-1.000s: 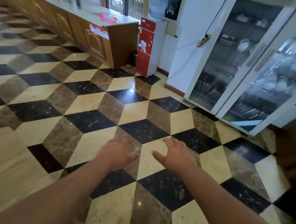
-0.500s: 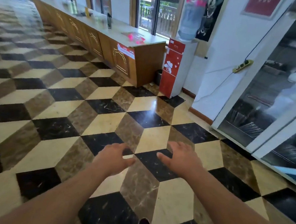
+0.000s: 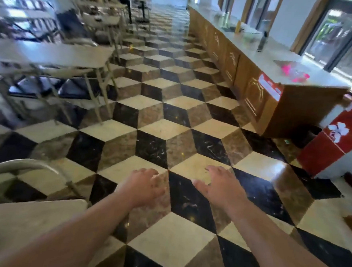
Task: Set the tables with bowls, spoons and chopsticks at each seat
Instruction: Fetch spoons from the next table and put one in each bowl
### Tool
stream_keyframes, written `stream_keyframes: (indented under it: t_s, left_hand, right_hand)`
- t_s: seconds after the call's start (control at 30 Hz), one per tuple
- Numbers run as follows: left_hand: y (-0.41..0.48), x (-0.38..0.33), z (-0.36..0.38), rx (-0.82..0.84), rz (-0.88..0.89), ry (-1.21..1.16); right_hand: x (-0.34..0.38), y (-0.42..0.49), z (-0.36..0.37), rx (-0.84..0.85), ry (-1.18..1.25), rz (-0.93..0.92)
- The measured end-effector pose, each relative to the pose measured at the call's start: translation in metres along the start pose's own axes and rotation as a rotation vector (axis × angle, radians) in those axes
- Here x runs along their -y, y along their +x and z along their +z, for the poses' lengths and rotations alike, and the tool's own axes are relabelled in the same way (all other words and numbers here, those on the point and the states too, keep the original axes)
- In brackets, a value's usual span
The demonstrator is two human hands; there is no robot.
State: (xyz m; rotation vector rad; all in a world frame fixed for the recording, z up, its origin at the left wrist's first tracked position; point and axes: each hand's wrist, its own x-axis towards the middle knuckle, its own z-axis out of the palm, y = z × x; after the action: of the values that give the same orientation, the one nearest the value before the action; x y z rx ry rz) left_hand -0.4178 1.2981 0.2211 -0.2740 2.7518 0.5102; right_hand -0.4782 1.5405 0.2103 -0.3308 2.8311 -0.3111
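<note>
- Head view showed both bare forearms stretched forward over a floor [image 3: 181, 133] tiled in a cream, brown and black cube pattern.
- Left hand [image 3: 145, 185] hung palm down just below centre, fingers loosely spread and clamped on nothing.
- Right hand [image 3: 219, 187] hung beside it at about 3 o'clock from the left one, also palm down with fingers apart and empty; the two hands were near each other but not touching.
- At 8 o'clock, a pale worktop [image 3: 32, 217] filled the lower left corner, with the left forearm crossing above its edge.
- A curved metal chair back [image 3: 24, 165] stood just beyond that worktop, at about 9 o'clock.
- At 10 o'clock, a second worktop [image 3: 52, 53] stood on thin metal legs, with dark-seated chairs [image 3: 76, 90] tucked beneath it; this area was blurred.
- More tables and chairs ran back toward 11 o'clock, too smeared to make out details.
- From 12 to 2 o'clock, a long wooden counter [image 3: 246, 84] with a pale top ran along the windows; something pink [image 3: 294, 73] lay on its near end, and a red sticker [image 3: 270, 87] was on its corner.
- At 3 o'clock, a red and white water dispenser [image 3: 333, 143] stood just beside the counter's end.
- Bowls, spoons and chopsticks could not be made out in either hand or on the visible worktops; a white blurred shape at the far lower left edge was unclear.
</note>
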Motion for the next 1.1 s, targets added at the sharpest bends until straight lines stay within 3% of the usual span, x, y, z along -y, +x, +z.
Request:
stream_keyframes:
  t_s: [0.13,0.77,1.1]
  left_hand:
    - [0.072,0.061,-0.026,-0.05,-0.181,-0.102]
    - [0.34,0.289,-0.23,-0.27,-0.469,-0.284]
    - [0.42,0.394,-0.277,-0.376,-0.852,-0.378]
  right_hand:
    - [0.066,0.107,0.001,0.03,-0.065,-0.157]
    - [0.349,0.505,-0.046,0.084,-0.102,-0.547]
    - [0.521,0.682,-0.036,0.223,-0.193,-0.834]
